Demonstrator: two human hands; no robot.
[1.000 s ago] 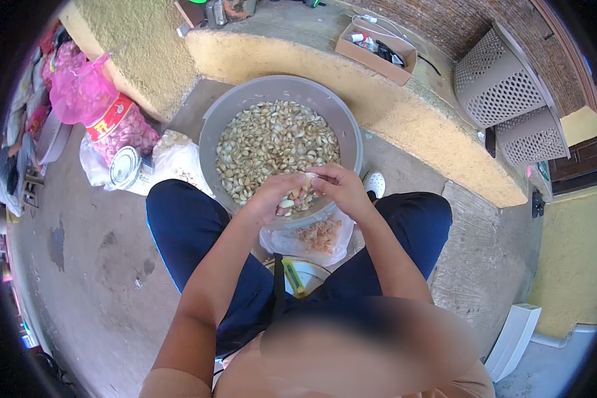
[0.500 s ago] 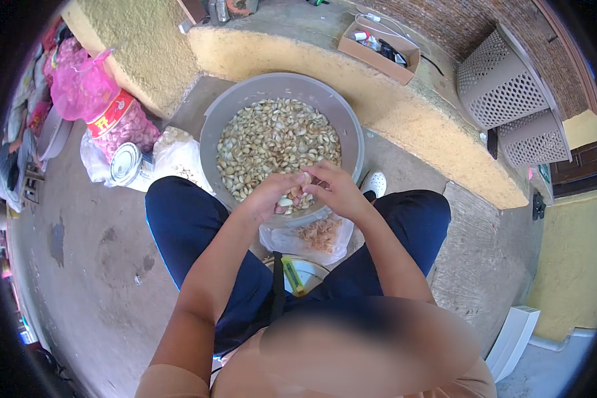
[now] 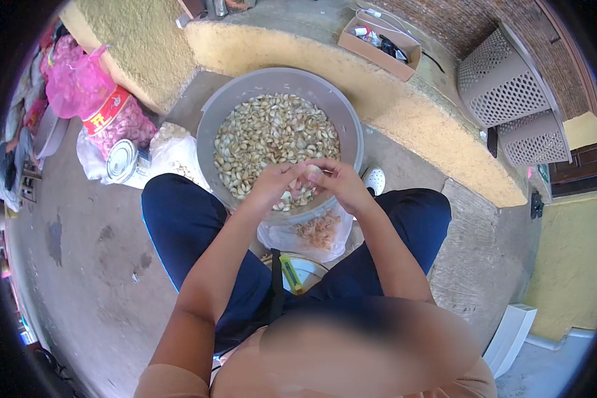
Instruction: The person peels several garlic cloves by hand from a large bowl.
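Note:
Over the near rim of a large grey tub (image 3: 209,126), my left hand (image 3: 275,187) and my right hand (image 3: 341,184) meet with fingertips pinched together. Between them is a pale garlic clove (image 3: 312,172), partly hidden by the fingers; both hands grip it. Many garlic cloves (image 3: 272,129) fill the tub, apparently lying in water. Just below my hands, a clear plastic bag (image 3: 282,237) with brownish-pink garlic skins (image 3: 320,231) lies against the tub's near side.
Left of the tub stand a pink mesh sack (image 3: 129,116) of garlic, a round tin (image 3: 122,161) and a white bag (image 3: 182,156). A yellow-green cutter (image 3: 290,273) lies between my legs. A low ledge (image 3: 404,116) curves behind, bearing a cardboard box (image 3: 378,53) and grey lattice baskets (image 3: 504,79).
My fingers have shifted slightly around the clove, and more of its pale surface shows. The right hand has turned a little, its fingers arching over the top.

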